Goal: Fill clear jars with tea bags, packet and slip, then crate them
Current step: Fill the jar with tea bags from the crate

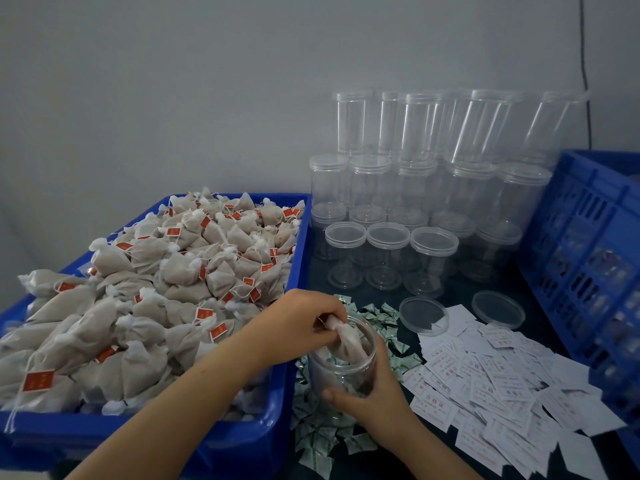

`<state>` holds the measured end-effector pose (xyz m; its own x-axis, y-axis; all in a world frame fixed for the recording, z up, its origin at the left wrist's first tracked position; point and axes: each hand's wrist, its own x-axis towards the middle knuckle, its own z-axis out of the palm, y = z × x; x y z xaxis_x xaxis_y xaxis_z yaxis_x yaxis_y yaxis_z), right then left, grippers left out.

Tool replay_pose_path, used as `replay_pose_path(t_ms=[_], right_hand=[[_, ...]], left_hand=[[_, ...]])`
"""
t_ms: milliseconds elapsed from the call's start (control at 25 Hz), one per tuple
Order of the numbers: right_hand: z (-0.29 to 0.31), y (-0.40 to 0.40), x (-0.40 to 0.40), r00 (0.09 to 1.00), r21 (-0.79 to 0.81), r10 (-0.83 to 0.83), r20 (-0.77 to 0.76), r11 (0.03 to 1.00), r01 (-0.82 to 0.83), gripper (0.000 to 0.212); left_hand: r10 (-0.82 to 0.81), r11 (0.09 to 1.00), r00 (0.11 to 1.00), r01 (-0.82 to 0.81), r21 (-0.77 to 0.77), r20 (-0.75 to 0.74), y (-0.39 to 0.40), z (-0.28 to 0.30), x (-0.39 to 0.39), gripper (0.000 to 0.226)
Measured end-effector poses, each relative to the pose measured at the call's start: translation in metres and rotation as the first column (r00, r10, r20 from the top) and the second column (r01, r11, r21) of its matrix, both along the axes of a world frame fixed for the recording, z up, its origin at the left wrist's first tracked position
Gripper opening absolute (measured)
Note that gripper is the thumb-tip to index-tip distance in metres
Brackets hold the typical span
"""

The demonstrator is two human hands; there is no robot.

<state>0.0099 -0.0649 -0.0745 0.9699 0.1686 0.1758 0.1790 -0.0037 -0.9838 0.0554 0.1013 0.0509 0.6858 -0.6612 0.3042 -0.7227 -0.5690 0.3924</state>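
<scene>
Tea bag going into an open clear jar (341, 367)

The right hand (374, 398) has its grip curled round the smooth round plastic jar, which stands on the dark table (460, 294); the left hand (298, 323) pinches a soft mesh tea bag (348, 341) at the jar's mouth. Left of the jar is a blue tub (294, 244) heaped with pouches, behind it lidded empty jars (429, 192), right of it white paper slips (485, 375), around it crinkled green packets (384, 318).

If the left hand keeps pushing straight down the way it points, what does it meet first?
Probably the tea bags already inside the open jar. The left hand pinches a tea bag at the jar's mouth, pointing down into it; depth inside is hard to judge.
</scene>
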Motion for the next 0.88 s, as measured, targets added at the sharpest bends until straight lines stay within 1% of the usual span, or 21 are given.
replay_pose_path(t_ms=[80,200,320,440,560,640,760,880], right_hand=[[0.001,0.000,0.000,1.000,-0.014,-0.005,-0.011,1.000,0.005,0.101],[0.003,0.000,-0.001,1.000,-0.011,0.009,0.009,1.000,-0.009,0.097],[0.005,0.000,-0.001,1.000,0.001,0.019,0.024,1.000,-0.019,0.092],[0.005,0.001,-0.001,0.999,0.007,0.032,0.008,0.999,-0.032,0.094],[0.005,0.002,-0.001,1.000,0.007,0.018,-0.003,1.000,-0.018,0.096],[0.005,0.002,0.000,1.000,0.005,0.008,-0.013,1.000,-0.008,0.097],[0.004,0.002,0.000,1.000,-0.013,-0.009,-0.015,1.000,0.009,0.100],[0.003,0.002,0.001,1.000,-0.019,-0.010,-0.008,1.000,0.010,0.101]], left_hand=[[0.002,0.989,1.000,-0.001,0.150,-0.003,-0.005,0.006,0.003,0.009],[-0.053,0.937,0.998,0.058,0.343,-0.024,-0.022,0.014,0.004,0.009],[-0.085,0.830,0.993,0.118,0.545,-0.085,-0.043,0.017,0.004,0.013],[-0.055,0.714,0.986,0.150,0.684,-0.159,-0.054,0.016,0.005,0.018],[-0.008,0.642,0.975,0.174,0.747,-0.221,-0.059,0.016,0.008,0.022],[0.012,0.617,0.977,0.161,0.770,-0.214,-0.062,0.014,0.007,0.023],[0.058,0.610,0.981,0.112,0.784,-0.185,-0.066,0.015,0.005,0.025],[0.035,0.570,0.970,0.178,0.802,-0.240,-0.066,0.020,0.004,0.025]])
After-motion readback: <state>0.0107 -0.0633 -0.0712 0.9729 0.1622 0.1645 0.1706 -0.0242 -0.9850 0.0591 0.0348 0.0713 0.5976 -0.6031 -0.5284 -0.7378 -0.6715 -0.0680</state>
